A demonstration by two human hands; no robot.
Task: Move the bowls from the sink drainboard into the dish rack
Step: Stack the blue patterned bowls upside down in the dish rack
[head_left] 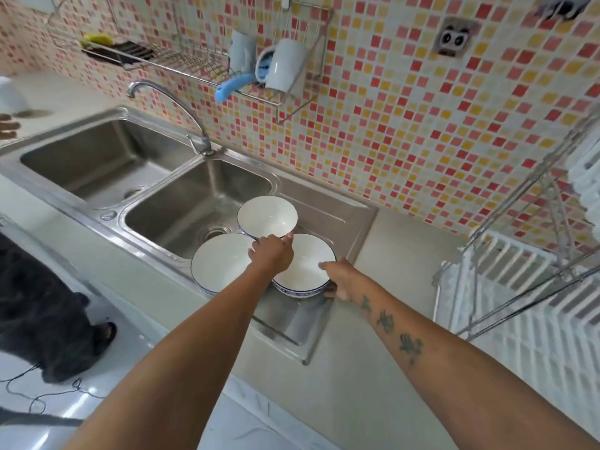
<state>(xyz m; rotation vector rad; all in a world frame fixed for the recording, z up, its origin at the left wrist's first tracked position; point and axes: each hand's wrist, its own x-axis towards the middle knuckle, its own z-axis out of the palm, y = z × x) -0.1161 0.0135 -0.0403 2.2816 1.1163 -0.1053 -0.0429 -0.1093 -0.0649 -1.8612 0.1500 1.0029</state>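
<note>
Three white bowls with blue rims stand close together on the steel drainboard. The far bowl has my left hand at its near rim, fingers gripping the edge. My right hand holds the right bowl by its right side, thumb over the rim and fingers underneath. The left bowl sits untouched, partly over the sink basin's edge. The white dish rack with a chrome frame stands on the counter at the right.
A double steel sink with a curved tap lies left of the drainboard. A wall rack holds mugs and a blue handle. A dark animal stands on the floor at the left. Beige counter separates drainboard and rack.
</note>
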